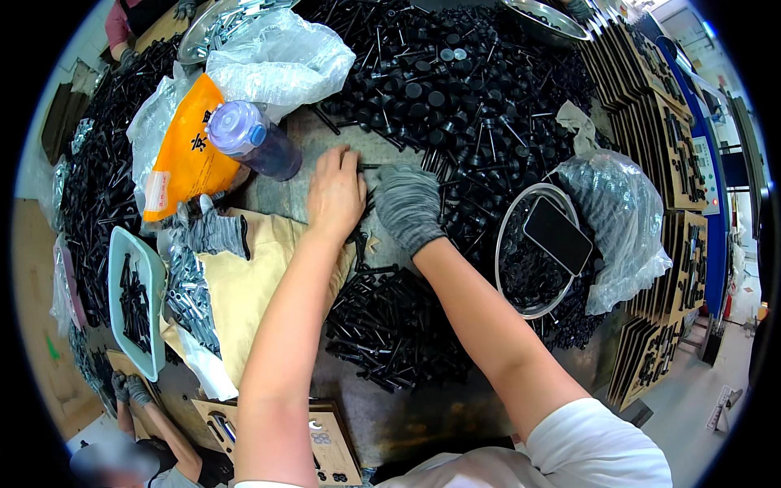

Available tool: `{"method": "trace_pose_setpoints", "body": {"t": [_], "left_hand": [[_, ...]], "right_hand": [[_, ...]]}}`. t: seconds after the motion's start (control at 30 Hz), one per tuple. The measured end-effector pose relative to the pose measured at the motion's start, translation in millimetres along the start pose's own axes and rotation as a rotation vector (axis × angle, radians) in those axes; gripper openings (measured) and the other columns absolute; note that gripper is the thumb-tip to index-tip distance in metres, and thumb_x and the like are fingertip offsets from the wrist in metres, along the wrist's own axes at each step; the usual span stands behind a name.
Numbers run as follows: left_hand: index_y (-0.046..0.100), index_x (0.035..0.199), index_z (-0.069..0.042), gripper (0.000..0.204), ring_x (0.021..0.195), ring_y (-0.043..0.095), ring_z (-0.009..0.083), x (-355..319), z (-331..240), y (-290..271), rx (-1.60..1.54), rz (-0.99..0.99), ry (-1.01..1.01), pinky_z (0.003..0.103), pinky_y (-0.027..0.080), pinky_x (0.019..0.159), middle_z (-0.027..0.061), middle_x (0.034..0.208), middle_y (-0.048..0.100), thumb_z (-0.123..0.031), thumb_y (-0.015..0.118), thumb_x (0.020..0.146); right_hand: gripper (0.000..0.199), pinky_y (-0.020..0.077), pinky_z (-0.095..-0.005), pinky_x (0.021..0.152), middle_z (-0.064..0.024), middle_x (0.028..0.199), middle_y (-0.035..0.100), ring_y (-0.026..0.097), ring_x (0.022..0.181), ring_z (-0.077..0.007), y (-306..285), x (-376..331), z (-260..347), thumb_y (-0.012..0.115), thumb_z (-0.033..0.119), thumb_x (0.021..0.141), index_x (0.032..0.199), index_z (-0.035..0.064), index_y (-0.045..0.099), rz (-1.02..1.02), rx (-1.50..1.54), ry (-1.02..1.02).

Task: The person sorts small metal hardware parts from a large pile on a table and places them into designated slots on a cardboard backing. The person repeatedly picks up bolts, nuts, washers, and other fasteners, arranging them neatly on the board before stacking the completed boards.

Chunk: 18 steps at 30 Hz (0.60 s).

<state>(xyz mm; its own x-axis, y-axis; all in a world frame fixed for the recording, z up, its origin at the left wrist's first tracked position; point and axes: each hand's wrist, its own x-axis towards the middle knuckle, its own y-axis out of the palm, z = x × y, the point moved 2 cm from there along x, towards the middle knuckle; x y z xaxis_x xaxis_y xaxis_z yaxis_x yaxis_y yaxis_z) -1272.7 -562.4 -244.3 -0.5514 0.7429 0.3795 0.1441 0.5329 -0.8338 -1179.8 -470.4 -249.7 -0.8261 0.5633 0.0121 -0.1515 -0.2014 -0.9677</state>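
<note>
Bolts of slender black metal [399,332] lie heaped, presumably for reach, near bare left hand [334,195] and grey-knit-gloved right hand [408,207], finger closure indeterminable.

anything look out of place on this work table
Yes, a black phone lies over the right side of the round bowl and a purple bottle stands by the orange bag, both odd among loose black parts. An unworn grey glove lies on the tan sheet while the left hand is bare.
</note>
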Motion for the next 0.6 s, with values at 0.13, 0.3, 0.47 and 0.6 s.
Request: {"method": "trace_pose_setpoints", "body": {"t": [0.13,0.3,0.47,0.6], "left_hand": [[0.054,0.135,-0.011,0.048,0.114,0.053,0.033,-14,-11,14,0.116,0.137,-0.065,0.049,0.045,0.093,0.0101,0.125,0.058,-0.019,0.063,0.088],[0.057,0.129,-0.014,0.046,0.108,0.056,0.0315,-46,-51,11,0.188,0.344,-0.349,0.051,0.045,0.089,0.01,0.117,0.057,-0.026,0.068,0.085],[0.066,0.111,-0.006,0.025,0.103,0.06,0.0369,-32,-58,-16,-0.027,0.444,-0.255,0.044,0.05,0.088,0.0176,0.106,0.061,-0.016,0.064,0.089],[0.064,0.115,-0.006,0.027,0.103,0.059,0.0372,22,-56,8,-0.191,-0.011,-0.051,0.044,0.05,0.088,0.0161,0.107,0.061,-0.01,0.062,0.088]], "right_hand": [[0.036,0.0442,-0.0472,0.098,-0.018,0.122,0.064,0.058,0.114,-0.0355,-12,-1,-30,0.06,0.026,0.085,0.113,0.0063,0.068,-0.383,-0.159,0.171],[0.036,0.0424,-0.0472,0.102,-0.0181,0.133,0.059,0.055,0.121,-0.0362,13,-22,-24,0.058,0.03,0.089,0.115,0.0082,0.069,-0.095,-0.088,0.147],[0.039,0.0428,-0.0461,0.103,-0.0172,0.131,0.059,0.056,0.119,-0.0353,-26,-18,-31,0.057,0.023,0.09,0.123,0.0048,0.062,0.026,-0.03,0.207],[0.043,0.0467,-0.0469,0.097,-0.0195,0.129,0.058,0.057,0.115,-0.036,6,-8,-57,0.055,0.019,0.09,0.13,0.0024,0.056,-0.466,-0.145,0.107]]}}
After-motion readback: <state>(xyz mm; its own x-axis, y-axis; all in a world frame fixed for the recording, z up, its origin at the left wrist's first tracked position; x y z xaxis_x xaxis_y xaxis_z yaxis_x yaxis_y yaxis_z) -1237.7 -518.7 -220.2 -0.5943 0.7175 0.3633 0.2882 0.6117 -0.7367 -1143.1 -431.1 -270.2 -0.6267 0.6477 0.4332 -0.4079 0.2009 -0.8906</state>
